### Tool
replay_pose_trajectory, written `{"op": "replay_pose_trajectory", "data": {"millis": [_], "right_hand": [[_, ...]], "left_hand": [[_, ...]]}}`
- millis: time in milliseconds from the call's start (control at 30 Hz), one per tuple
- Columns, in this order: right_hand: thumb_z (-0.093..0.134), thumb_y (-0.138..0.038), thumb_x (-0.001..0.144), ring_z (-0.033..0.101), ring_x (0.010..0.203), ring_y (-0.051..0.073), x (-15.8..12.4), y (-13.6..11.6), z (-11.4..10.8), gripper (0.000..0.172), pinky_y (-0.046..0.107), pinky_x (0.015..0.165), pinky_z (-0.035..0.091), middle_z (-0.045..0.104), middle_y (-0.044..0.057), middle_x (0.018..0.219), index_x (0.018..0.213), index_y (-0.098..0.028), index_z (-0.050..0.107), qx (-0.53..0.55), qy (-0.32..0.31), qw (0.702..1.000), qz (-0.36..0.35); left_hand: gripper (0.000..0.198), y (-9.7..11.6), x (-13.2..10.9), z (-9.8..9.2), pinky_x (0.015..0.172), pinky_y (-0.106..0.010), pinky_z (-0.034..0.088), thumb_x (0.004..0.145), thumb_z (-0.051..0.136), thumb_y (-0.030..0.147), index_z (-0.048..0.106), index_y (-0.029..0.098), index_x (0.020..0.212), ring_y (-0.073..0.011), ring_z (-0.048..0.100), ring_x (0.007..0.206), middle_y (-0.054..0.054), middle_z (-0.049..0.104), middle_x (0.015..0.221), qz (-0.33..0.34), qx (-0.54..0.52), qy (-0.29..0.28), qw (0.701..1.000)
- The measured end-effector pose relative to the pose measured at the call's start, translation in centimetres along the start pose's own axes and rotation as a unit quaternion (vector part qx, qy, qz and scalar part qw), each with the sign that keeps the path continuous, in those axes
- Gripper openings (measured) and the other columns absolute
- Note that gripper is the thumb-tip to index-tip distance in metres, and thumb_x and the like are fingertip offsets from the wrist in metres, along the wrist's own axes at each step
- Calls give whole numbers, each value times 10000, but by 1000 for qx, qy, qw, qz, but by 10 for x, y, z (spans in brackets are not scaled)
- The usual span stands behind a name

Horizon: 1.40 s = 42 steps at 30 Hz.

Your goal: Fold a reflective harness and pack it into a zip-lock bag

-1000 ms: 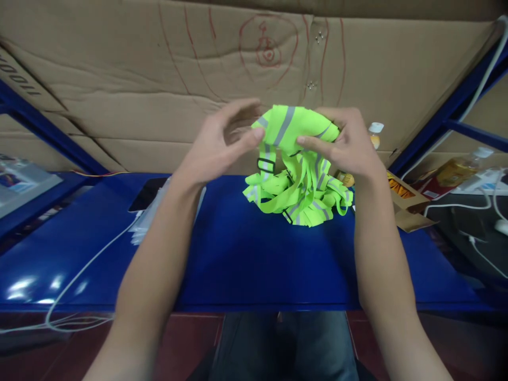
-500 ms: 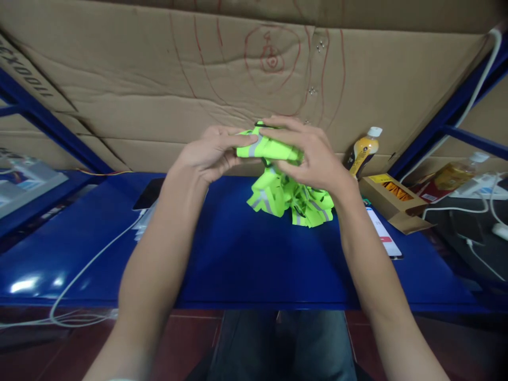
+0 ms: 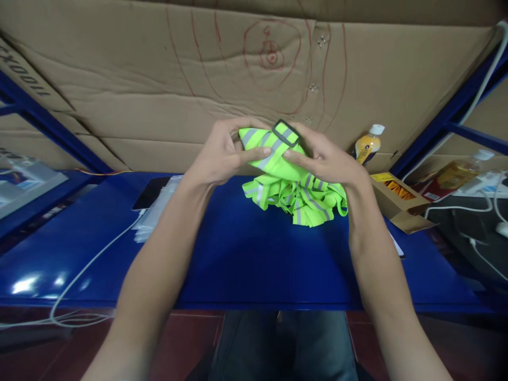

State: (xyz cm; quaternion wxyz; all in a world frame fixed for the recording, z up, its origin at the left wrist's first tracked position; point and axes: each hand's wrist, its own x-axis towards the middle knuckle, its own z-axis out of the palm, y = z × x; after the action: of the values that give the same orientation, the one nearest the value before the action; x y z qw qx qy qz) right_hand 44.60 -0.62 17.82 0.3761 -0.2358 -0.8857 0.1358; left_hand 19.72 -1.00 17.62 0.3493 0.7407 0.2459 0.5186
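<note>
Above the pile (image 3: 311,209), left hand (image 3: 220,153) and right hand (image 3: 331,156) pinch the green bundle (image 3: 278,164) under their thumbs; a slackened thumb could let its folds spring open onto the pile.

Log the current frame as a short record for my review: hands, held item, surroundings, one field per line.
Left hand: fingers and thumb gripping the folded reflective strap at its left end
Right hand: gripping the same strap at its right side
Buckle: black, rectangular, on top of the strap, between the hands
Below: tangled pile of neon reflective straps on the blue table
Strap joined to pile: cannot tell
Beyond left forearm: clear plastic bags, dark-screened phone
Beyond right forearm: white-capped bottle, open cardboard box
</note>
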Motion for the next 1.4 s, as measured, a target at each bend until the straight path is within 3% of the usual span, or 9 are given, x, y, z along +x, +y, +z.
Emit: {"op": "replay_pose_trajectory", "data": {"millis": [233,500,600,733,833,1033,1133,1267,1400], "right_hand": [[524,-797,1030,690,1190,282,2,-9,6,644,450,1056,610,773,69,1179,1202,-211,728,63,13,997,48],[713,-704,963,676,1141,271,-1,-14,-3,552,423,1009,591,766,61,1150,1195,-203,709,70,-43,996,23],[721,-626,979,667,1069,264,-1,-12,-2,439,392,950,574,754,44,1042,1069,-197,709,32,-27,999,30],[723,-504,997,632,934,217,1,-10,3,319,344,893,531,722,17,921,935,-196,667,-51,-26,998,29],[694,-499,1019,613,881,202,3,-15,6,323,350,899,529,706,9,880,897,-203,654,-80,-18,996,28],[726,-729,929,677,1096,325,6,-28,9,498,472,992,605,720,36,973,978,-234,707,-30,31,998,52],[737,-750,909,688,1124,352,6,-29,9,531,534,1019,620,724,43,1008,1016,-230,728,-22,58,996,57],[722,-652,964,714,1143,351,2,-27,4,424,538,1064,616,777,39,1069,1066,-243,763,-43,68,995,58],[638,-341,1012,722,1278,333,0,-22,10,309,506,1187,558,797,31,1326,1283,-280,774,-90,64,994,18]], "left_hand": [[448,2,-2,7,994,-414,625,756,1002,509,817,223,1047,-340,728,1213,-95,817,1163,22,35,4,999],[460,1,-2,6,1038,-429,599,752,1011,480,818,215,1075,-327,736,1190,-98,803,1151,60,63,1,996],[457,-5,-2,10,1023,-444,609,794,966,576,801,222,1031,-333,745,1166,-88,795,1093,15,20,-2,1000],[572,-12,3,11,1023,-520,619,940,728,758,711,204,803,-360,769,1098,-86,734,833,-109,-95,11,989],[585,-10,6,6,1049,-518,617,949,685,753,687,198,764,-378,754,1170,-100,740,827,-151,-129,5,980],[655,-12,2,0,981,-468,643,861,666,851,744,202,902,-411,712,1272,-110,817,1017,-159,-231,-56,958],[538,-26,0,5,946,-469,660,840,743,743,750,227,992,-389,736,1248,-95,812,1024,-173,-243,-53,953],[555,-38,-1,11,936,-472,667,841,749,736,749,229,1065,-380,766,1208,-89,804,996,-217,-251,-93,939],[695,-30,5,6,889,-485,683,909,569,853,754,212,1104,-391,782,1159,-114,813,956,-236,-279,-63,929]]}}
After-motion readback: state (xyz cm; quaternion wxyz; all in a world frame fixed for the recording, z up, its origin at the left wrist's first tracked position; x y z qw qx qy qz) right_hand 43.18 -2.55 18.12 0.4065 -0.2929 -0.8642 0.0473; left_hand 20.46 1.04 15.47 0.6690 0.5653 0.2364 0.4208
